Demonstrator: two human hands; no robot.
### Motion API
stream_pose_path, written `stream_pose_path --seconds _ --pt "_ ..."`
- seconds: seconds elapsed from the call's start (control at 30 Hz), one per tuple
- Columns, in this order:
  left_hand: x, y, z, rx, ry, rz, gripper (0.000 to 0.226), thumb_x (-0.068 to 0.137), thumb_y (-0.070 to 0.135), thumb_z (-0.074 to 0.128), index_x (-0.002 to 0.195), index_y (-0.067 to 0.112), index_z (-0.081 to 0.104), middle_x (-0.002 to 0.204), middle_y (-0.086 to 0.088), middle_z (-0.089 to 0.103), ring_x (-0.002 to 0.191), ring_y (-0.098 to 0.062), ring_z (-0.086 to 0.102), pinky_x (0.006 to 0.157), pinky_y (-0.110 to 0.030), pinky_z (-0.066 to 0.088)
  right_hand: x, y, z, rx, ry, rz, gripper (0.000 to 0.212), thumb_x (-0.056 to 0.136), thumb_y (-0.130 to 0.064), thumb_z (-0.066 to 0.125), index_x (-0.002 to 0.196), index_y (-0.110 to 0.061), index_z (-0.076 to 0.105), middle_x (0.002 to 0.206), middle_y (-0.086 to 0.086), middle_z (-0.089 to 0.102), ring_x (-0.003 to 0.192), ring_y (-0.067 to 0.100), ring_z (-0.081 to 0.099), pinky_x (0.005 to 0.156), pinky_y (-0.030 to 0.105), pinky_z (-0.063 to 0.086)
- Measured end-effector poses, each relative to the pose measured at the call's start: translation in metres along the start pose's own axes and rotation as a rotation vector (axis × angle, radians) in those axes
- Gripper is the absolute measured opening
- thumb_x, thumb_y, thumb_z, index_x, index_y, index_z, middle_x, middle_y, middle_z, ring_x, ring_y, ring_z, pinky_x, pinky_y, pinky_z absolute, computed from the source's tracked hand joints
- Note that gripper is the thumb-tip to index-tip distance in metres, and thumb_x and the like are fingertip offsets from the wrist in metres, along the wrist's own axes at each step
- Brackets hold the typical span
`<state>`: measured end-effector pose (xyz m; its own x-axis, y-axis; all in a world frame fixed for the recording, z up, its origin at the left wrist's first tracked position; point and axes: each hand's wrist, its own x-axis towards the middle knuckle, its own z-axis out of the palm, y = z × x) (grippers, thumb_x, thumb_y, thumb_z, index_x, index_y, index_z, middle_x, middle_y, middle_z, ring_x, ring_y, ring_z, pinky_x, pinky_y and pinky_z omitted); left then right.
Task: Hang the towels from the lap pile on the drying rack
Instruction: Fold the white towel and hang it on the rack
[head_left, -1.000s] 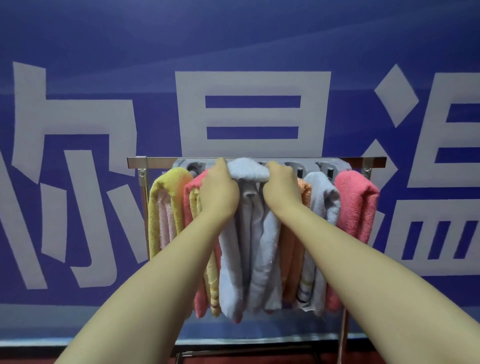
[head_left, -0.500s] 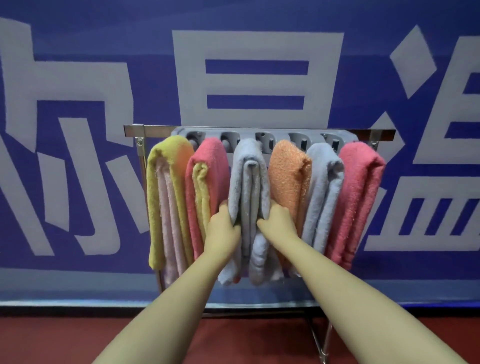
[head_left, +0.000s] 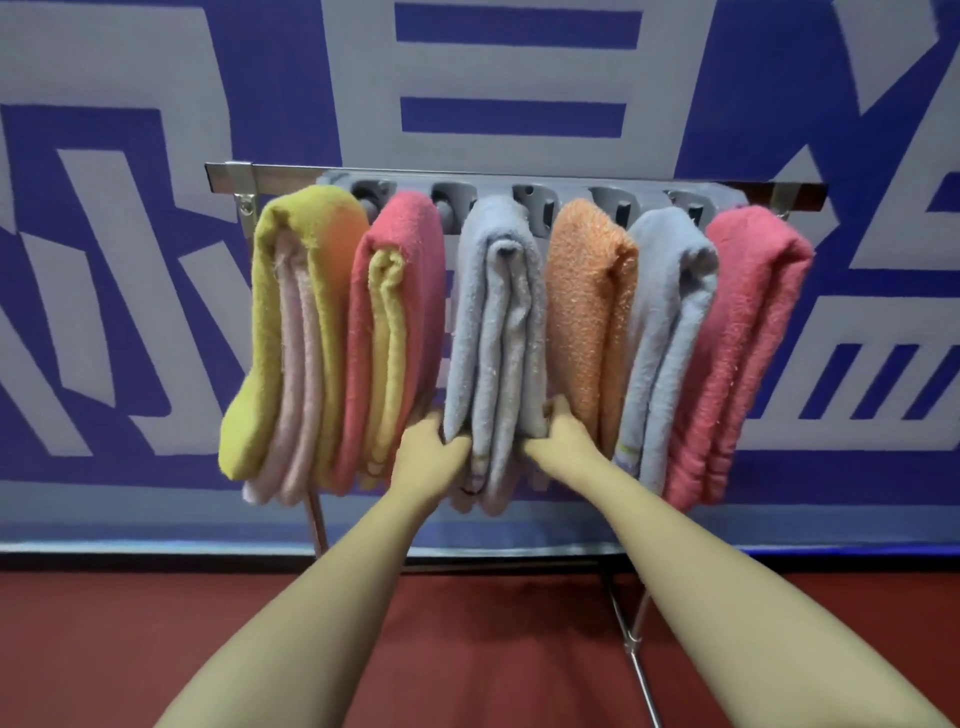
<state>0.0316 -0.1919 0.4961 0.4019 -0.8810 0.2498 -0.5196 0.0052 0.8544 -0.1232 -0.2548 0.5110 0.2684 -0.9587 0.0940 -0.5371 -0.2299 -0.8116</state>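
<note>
Our left hand (head_left: 434, 452) is gripping the lower left edge of the middle grey towel (head_left: 496, 322), thumb lying on the front and fingers tucking behind the folds, while our right hand (head_left: 563, 439) is holding the same towel's lower right edge, its fingers curling round the cloth. That towel is hanging folded over the drying rack (head_left: 291, 175), third from the left in a row of six. Just beside it on the left, a pink towel (head_left: 400, 249) is hanging with a yellow layer folded inside, and past that a yellow towel (head_left: 306, 218) is drooping at the rack's left end, wrapping a pale pink layer. On the right, an orange towel (head_left: 589, 312) is hanging close against our right hand, followed by another grey towel (head_left: 670, 312) and a second pink towel (head_left: 753, 322) at the right end. All six are crowding side by side. We are reaching both bare forearms forward. The rack's metal legs are standing on a red floor (head_left: 104, 649) before a blue wall (head_left: 883, 478) bearing large white characters.
</note>
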Motion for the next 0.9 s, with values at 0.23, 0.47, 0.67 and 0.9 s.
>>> stream_pose_path --seconds 0.23,0.47,0.67,0.9 --pt "0.010 -0.032 0.005 0.140 0.175 0.082 0.037 0.076 0.011 0.047 0.112 0.003 0.053 0.099 -0.018 0.063 0.091 -0.034 0.060 0.079 -0.038 0.049 0.011 0.028 0.014 -0.236 0.246 0.083 0.026 0.087 -0.024 0.058 0.105 -0.008 0.068 0.120 0.020 0.063 0.116 0.037 0.054 0.096 0.039 0.043" --pt "-0.007 -0.032 0.035 0.182 0.106 0.157 0.033 0.074 0.019 0.045 0.098 0.008 0.065 0.110 -0.014 0.062 0.098 -0.033 0.057 0.080 -0.037 0.045 -0.013 0.047 0.051 -0.511 -0.015 -0.030 0.039 0.096 -0.024 0.040 0.132 -0.015 0.050 0.150 0.006 0.036 0.138 0.030 0.029 0.116 0.054 -0.002" --pt "-0.028 -0.048 0.048 0.224 0.080 0.172 0.031 0.084 0.032 0.037 0.096 0.013 0.058 0.093 -0.011 0.063 0.087 -0.032 0.054 0.074 -0.039 0.042 -0.037 0.045 0.061 -0.354 0.141 -0.013 0.036 0.093 -0.012 0.041 0.128 -0.005 0.039 0.114 0.017 0.065 0.123 0.029 0.048 0.118 0.045 0.001" --pt "-0.029 -0.057 0.048 0.459 -0.003 0.214 0.038 0.086 0.023 0.034 0.112 0.009 0.058 0.111 -0.008 0.063 0.114 -0.030 0.050 0.109 -0.036 0.017 -0.040 0.045 0.064 -0.091 0.061 0.063 0.027 0.086 -0.015 0.050 0.112 -0.008 0.051 0.120 0.019 0.057 0.116 0.038 0.050 0.100 0.046 0.040"
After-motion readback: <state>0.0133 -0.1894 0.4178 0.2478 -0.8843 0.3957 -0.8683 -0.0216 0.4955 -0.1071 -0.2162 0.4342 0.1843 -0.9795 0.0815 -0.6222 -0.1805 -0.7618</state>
